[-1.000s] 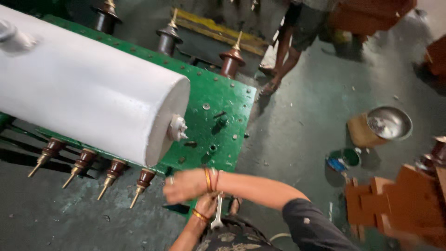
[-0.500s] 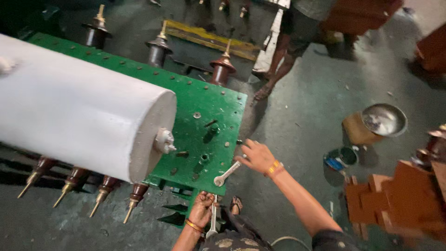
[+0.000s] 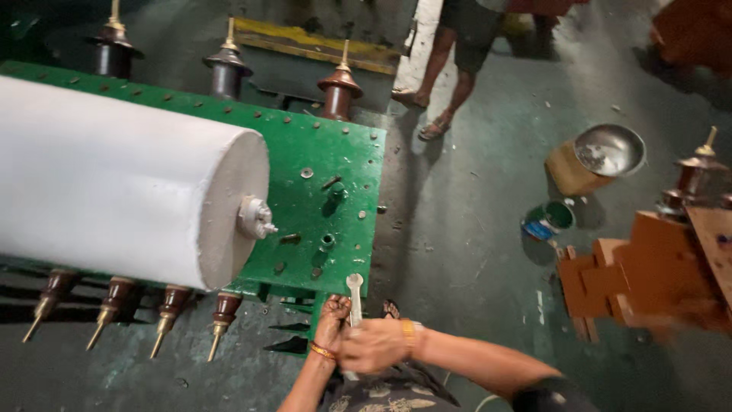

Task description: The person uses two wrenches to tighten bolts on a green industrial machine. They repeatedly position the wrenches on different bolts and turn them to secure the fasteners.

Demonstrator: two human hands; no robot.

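My right hand is a closed fist around the shaft of a silver spanner, whose ring end sticks up over the near edge of the green steel cover plate. My left hand is closed right beside it, fingers against the same shaft. Both wrists carry gold bangles. Bolts and small fittings dot the plate. A big white cylinder lies across it, its end cap with a small metal fitting facing me.
Brown insulators with brass tips stand along the plate's far edge and near edge. A person's legs stand beyond the plate. A steel bowl on a box, a paint tin and orange-brown parts are on the right.
My right hand reached out over the green plate to a spanner lying there, then pulled back to the near edge, where it now meets my left hand on the spanner.
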